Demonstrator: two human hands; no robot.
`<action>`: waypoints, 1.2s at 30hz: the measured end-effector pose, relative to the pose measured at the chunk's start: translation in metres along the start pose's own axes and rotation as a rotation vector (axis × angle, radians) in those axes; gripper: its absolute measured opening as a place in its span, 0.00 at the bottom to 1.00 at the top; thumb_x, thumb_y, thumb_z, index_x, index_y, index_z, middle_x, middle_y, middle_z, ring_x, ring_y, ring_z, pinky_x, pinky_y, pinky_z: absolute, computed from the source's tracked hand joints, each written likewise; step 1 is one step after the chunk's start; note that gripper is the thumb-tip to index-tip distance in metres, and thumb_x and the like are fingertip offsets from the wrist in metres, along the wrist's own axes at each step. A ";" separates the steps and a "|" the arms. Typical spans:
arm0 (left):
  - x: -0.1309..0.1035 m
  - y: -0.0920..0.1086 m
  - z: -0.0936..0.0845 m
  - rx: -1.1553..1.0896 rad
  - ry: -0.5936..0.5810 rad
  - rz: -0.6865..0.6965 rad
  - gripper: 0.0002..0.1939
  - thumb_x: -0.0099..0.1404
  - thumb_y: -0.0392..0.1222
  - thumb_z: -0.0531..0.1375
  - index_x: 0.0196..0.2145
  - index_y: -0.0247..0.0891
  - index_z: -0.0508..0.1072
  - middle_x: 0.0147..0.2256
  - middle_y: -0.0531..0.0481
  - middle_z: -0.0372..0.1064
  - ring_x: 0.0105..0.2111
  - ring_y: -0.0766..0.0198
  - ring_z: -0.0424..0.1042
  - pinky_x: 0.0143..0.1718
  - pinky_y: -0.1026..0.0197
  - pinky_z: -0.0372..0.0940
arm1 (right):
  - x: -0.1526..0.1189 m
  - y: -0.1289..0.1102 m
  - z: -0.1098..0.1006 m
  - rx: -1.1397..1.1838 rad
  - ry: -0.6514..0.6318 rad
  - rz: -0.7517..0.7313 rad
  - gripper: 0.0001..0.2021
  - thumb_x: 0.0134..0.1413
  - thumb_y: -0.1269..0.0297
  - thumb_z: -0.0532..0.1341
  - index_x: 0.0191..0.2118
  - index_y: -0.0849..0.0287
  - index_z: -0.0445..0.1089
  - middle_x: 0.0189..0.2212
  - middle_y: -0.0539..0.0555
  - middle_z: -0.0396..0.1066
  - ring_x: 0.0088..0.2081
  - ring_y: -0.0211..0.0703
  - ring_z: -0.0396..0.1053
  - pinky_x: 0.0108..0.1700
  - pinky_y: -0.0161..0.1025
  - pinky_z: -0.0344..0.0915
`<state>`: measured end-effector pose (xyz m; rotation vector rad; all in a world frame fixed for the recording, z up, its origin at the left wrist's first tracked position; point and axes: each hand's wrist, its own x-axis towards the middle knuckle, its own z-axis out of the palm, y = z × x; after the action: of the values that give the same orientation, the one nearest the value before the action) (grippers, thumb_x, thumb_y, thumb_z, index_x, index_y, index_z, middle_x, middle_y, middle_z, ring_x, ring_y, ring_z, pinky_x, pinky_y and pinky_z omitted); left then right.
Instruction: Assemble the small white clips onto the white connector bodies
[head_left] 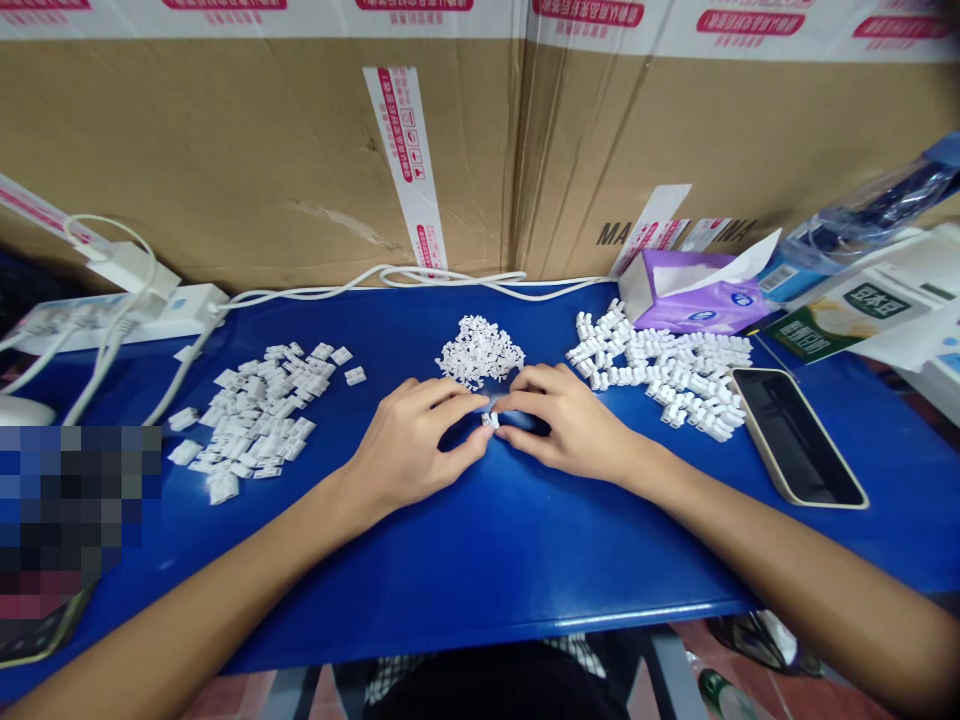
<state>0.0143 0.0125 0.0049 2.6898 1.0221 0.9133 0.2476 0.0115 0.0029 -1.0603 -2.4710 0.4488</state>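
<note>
Head view: left hand [409, 440] and right hand [571, 420] pinch a white plastic block [490, 420], maybe unfinished, tiny white plastic bits [480, 350] remaining toward blue table [465, 560]'s far edge.

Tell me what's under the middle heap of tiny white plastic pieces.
The glossy blue tabletop shows around the heap; what lies directly beneath is covered and cannot be seen.

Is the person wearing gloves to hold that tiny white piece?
No, the left hand and the right hand are both bare, with the tiny white piece between their fingertips.
</note>
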 end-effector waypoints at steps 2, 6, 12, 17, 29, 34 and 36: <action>-0.001 0.002 0.001 -0.009 -0.042 -0.043 0.12 0.68 0.44 0.64 0.46 0.35 0.78 0.41 0.45 0.78 0.35 0.58 0.77 0.38 0.54 0.67 | 0.000 0.000 0.000 -0.001 0.003 -0.002 0.11 0.66 0.60 0.61 0.49 0.56 0.76 0.41 0.56 0.71 0.43 0.49 0.68 0.46 0.45 0.56; -0.003 0.003 0.005 -0.047 -0.034 -0.042 0.09 0.70 0.42 0.64 0.45 0.36 0.79 0.40 0.46 0.78 0.37 0.58 0.77 0.40 0.54 0.67 | 0.000 0.000 0.001 -0.002 0.013 -0.004 0.11 0.65 0.61 0.61 0.48 0.57 0.77 0.40 0.56 0.71 0.42 0.49 0.68 0.45 0.45 0.56; -0.002 0.002 0.007 -0.113 0.006 -0.015 0.04 0.70 0.35 0.63 0.38 0.38 0.79 0.37 0.50 0.80 0.36 0.61 0.78 0.38 0.56 0.65 | 0.001 0.000 0.000 0.005 0.000 -0.005 0.11 0.66 0.60 0.61 0.48 0.56 0.76 0.40 0.56 0.71 0.43 0.49 0.68 0.45 0.45 0.56; -0.001 0.004 0.005 -0.173 0.033 -0.038 0.03 0.67 0.33 0.64 0.35 0.38 0.79 0.35 0.51 0.80 0.35 0.62 0.77 0.39 0.56 0.67 | 0.001 0.000 0.000 0.000 0.005 -0.004 0.11 0.66 0.59 0.62 0.48 0.56 0.76 0.40 0.55 0.71 0.43 0.49 0.68 0.45 0.45 0.56; 0.001 0.004 0.006 -0.255 0.062 0.004 0.09 0.66 0.30 0.63 0.42 0.36 0.81 0.38 0.46 0.78 0.37 0.60 0.75 0.42 0.53 0.72 | 0.000 0.000 0.001 -0.005 0.013 -0.007 0.10 0.66 0.59 0.62 0.47 0.57 0.76 0.40 0.55 0.71 0.42 0.48 0.68 0.44 0.44 0.56; 0.001 0.006 0.006 -0.276 0.057 -0.035 0.07 0.65 0.30 0.64 0.40 0.36 0.80 0.37 0.46 0.79 0.37 0.59 0.77 0.42 0.55 0.72 | 0.001 -0.001 0.000 0.001 0.007 -0.003 0.10 0.66 0.59 0.61 0.47 0.56 0.76 0.40 0.56 0.71 0.43 0.49 0.68 0.44 0.44 0.56; 0.001 0.006 0.006 -0.288 0.052 -0.044 0.06 0.65 0.30 0.63 0.38 0.37 0.80 0.37 0.47 0.80 0.37 0.60 0.78 0.42 0.55 0.72 | 0.001 0.000 0.000 0.002 0.008 -0.007 0.10 0.66 0.59 0.61 0.47 0.56 0.76 0.40 0.56 0.71 0.43 0.49 0.68 0.44 0.45 0.57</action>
<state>0.0216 0.0096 0.0027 2.4096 0.8792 1.0388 0.2469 0.0118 0.0032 -1.0503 -2.4659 0.4433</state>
